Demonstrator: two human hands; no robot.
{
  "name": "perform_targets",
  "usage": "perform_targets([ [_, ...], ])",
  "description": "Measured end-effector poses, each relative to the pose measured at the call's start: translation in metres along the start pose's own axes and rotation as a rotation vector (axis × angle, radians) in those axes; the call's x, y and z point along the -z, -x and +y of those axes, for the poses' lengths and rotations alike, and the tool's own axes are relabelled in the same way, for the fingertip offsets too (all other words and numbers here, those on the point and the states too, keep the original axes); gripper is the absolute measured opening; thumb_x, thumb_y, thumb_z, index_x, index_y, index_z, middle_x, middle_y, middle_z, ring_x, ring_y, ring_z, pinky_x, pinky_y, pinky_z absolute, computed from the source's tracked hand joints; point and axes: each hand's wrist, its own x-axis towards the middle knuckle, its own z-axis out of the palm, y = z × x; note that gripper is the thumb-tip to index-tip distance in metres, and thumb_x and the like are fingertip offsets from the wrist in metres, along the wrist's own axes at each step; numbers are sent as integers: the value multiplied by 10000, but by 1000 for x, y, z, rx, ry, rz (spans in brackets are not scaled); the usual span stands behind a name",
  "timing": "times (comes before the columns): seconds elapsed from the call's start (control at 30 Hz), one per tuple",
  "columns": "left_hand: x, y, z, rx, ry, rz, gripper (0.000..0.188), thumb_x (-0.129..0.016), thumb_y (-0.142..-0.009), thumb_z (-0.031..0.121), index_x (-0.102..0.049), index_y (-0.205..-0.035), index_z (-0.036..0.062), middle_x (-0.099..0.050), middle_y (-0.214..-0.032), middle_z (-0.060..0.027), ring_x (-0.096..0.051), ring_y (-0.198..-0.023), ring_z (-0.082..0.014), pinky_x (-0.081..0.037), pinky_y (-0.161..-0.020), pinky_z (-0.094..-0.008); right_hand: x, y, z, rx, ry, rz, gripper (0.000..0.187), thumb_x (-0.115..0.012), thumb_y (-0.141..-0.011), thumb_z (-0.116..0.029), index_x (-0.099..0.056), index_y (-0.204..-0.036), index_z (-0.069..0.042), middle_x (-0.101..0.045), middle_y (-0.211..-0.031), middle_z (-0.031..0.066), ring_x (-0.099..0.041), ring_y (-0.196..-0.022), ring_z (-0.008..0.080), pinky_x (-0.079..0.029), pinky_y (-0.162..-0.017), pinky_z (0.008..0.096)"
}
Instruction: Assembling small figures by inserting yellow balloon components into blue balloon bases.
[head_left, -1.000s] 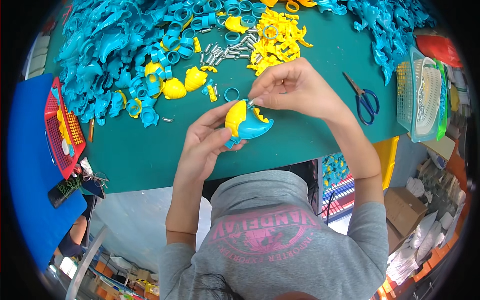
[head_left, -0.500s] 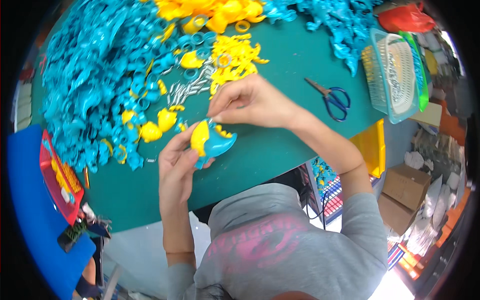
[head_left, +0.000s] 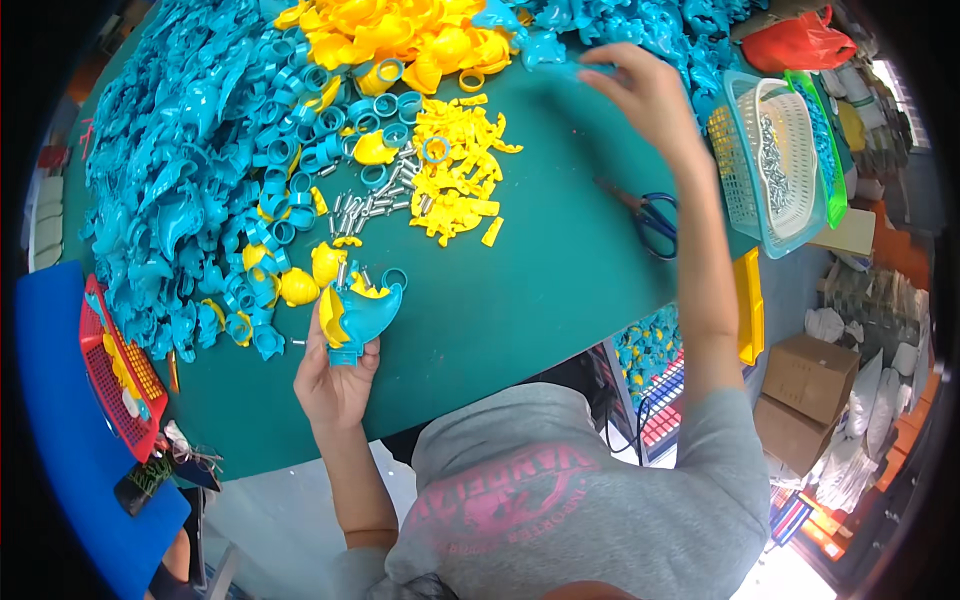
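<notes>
A glossy toy part, a curved blue plastic shell with a yellow piece on its left side [head_left: 366,314], is gripped from below by my left hand [head_left: 335,388]. Small metal pins [head_left: 341,274] rise at its upper edge, close to a loose blue ring. My right hand [head_left: 648,98] is stretched out to the far right, thumb and fingers apart, with nothing seen between them. It hovers near the front of a heap of blue plastic parts [head_left: 655,35]. Below that forearm lie dark-blue-handled scissors [head_left: 655,225], partly covered by the arm.
A tall heap of blue parts [head_left: 180,170] fills the table's left. Yellow shells [head_left: 410,40], small yellow pieces [head_left: 455,175] and metal pins [head_left: 375,205] lie mid-table. Plastic baskets [head_left: 755,170] stand at right, a red basket [head_left: 110,370] at left. A yellow bin [head_left: 748,305] sits below.
My right hand has left the toy part and swung up to the far right, opening. My left hand has shifted slightly left and down, still holding the part, now turned more upright.
</notes>
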Motion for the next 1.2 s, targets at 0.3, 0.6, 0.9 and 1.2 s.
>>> perform_targets([
  [0.3, 3, -1, -7, 36, 151, -105, 685, -573, -794, 169, -199, -1357, 52, -459, -1170, -218, -553, -900, -339, -526, -756, -346, 4, 63, -87, 457, 485, -801, 124, -572, -607, -7, -598, -724, -41, -561, -925, 66, -488, -989, 244, -387, -871, 346],
  [0.6, -11, 8, -12, -106, -130, -4, 791, -709, -723, 185, -231, -1339, 48, -458, -1202, -185, -617, -861, -312, -563, -705, -336, -18, 107, -75, -102, 42, -227, 370, -706, -695, -129, -589, -1033, -35, -534, -1174, 122, -494, -1078, 289, -396, -908, 378],
  [0.9, -33, -5, -39, -276, -567, -85, 687, -713, -683, 59, -357, -1263, -35, -432, -1255, -154, -548, -1027, -279, -533, -781, -420, -37, 112, -98, -135, -718, -137, 706, -815, -565, -223, -526, -1156, 30, -511, -1201, 181, -481, -1127, 277, -349, -966, 372],
  [1.2, -41, -6, -41, -188, -624, -184, 685, -682, -673, -96, -369, -1278, -29, -401, -1288, -126, -542, -1025, -202, -517, -790, -291, -58, 106, -130, 185, -878, -234, 760, -836, -511, -291, -547, -1129, 44, -545, -1138, 227, -512, -1081, 327, -385, -905, 419],
])
